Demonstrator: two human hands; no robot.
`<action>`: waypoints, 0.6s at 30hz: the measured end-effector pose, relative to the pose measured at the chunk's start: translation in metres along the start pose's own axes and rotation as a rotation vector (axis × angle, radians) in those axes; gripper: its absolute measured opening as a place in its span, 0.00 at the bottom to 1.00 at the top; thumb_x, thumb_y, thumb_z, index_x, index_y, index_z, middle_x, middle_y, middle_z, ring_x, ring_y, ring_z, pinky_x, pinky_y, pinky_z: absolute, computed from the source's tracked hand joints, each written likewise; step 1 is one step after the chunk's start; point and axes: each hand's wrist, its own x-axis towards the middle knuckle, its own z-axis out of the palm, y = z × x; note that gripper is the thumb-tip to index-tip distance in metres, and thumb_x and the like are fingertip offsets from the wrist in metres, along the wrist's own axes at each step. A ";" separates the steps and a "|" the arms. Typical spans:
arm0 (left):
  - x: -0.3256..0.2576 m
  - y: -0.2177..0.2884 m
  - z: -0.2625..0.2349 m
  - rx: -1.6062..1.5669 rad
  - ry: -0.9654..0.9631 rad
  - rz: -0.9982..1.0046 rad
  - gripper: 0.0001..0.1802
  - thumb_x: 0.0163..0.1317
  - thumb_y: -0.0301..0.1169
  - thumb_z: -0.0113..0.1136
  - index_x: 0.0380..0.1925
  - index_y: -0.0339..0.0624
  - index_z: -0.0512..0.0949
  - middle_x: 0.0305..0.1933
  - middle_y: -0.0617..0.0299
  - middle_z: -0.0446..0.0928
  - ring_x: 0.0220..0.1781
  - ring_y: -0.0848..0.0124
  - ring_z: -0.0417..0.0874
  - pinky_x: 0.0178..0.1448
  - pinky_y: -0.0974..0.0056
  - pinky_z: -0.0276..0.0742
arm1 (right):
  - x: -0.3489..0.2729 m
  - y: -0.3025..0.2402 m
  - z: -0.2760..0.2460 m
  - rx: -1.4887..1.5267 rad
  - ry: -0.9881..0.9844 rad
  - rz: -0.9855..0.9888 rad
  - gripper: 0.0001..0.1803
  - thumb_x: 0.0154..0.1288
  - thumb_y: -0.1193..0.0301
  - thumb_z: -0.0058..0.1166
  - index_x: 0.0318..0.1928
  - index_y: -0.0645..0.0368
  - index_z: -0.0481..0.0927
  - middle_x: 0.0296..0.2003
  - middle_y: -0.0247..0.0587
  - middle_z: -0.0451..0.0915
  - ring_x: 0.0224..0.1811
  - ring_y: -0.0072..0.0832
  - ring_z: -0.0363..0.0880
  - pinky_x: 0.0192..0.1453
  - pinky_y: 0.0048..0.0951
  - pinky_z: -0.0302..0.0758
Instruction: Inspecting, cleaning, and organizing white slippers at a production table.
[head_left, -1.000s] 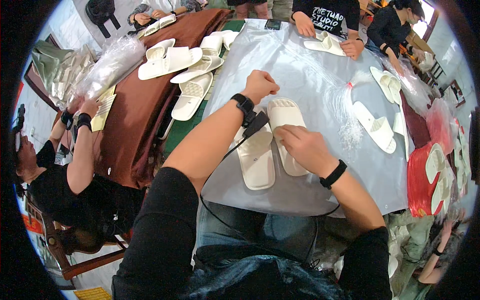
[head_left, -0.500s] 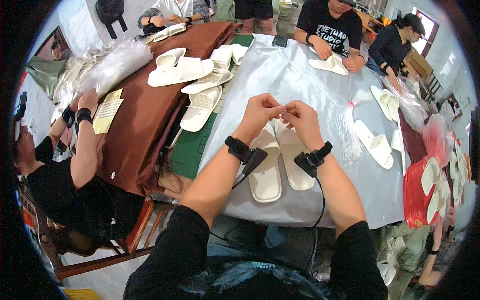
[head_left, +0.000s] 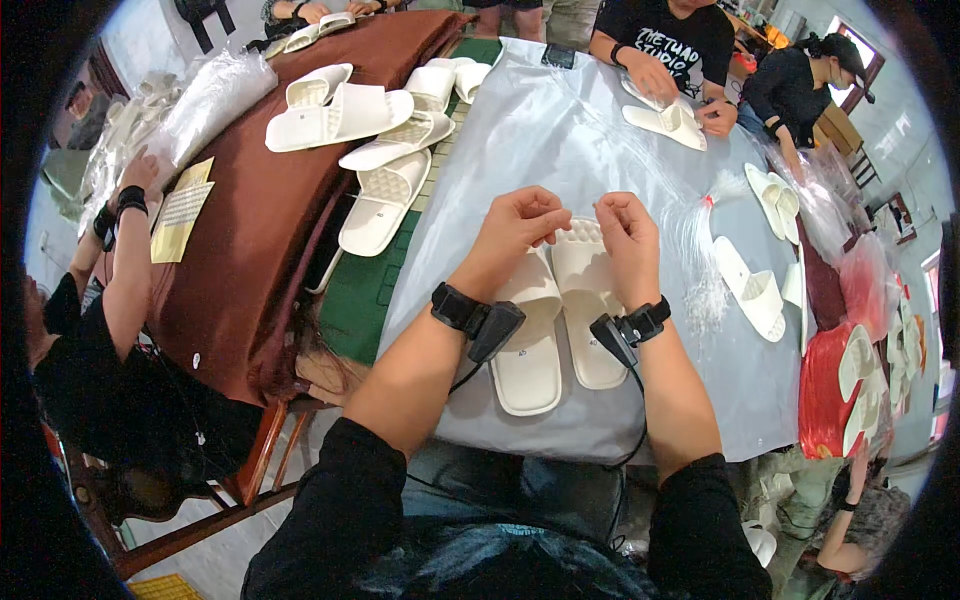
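A pair of cream slide slippers lies side by side on the grey sheet before me, a left slipper [head_left: 527,375] and a right slipper [head_left: 597,350]. My left hand [head_left: 520,228] is over the far end of the left slipper, thumb and fingertips pinched together. Above the far end of the right slipper is my right hand [head_left: 628,240], its fingers curled in against the thumb. A small gap separates the two hands. Whatever sits between the fingertips is too small to make out. Both wrists wear black strapped devices with cables.
Right of my hands lies a bundle of thin clear strands [head_left: 708,255], beside another slipper [head_left: 750,290]. More slippers [head_left: 340,115] rest on the brown cloth [head_left: 240,210] at left, near a plastic roll [head_left: 215,105]. Co-workers surround the tables; one handles slippers [head_left: 668,122] opposite.
My hands, touching at the fingertips before, have drawn apart, the right one moving to the right. The view has shifted slightly. The co-worker opposite has moved their hands over the slippers.
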 end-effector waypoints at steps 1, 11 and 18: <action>0.000 0.000 0.001 0.028 -0.041 -0.013 0.07 0.61 0.31 0.64 0.31 0.39 0.80 0.30 0.65 0.80 0.29 0.80 0.74 0.34 0.74 0.67 | 0.000 0.000 -0.001 0.005 0.015 0.026 0.04 0.67 0.72 0.55 0.38 0.59 0.78 0.24 0.22 0.69 0.25 0.12 0.61 0.30 0.16 0.59; 0.000 -0.010 -0.002 0.122 -0.105 0.065 0.09 0.63 0.32 0.62 0.35 0.36 0.81 0.32 0.66 0.80 0.33 0.79 0.76 0.39 0.72 0.71 | -0.007 -0.004 0.001 0.175 0.007 0.144 0.07 0.69 0.70 0.53 0.35 0.59 0.79 0.21 0.19 0.67 0.24 0.10 0.59 0.26 0.17 0.55; 0.000 -0.011 -0.001 0.155 -0.096 0.038 0.09 0.62 0.32 0.62 0.35 0.36 0.82 0.32 0.66 0.81 0.33 0.78 0.76 0.40 0.72 0.71 | -0.006 0.005 -0.002 0.155 -0.032 0.101 0.11 0.70 0.68 0.50 0.32 0.59 0.79 0.20 0.20 0.66 0.22 0.10 0.58 0.26 0.16 0.55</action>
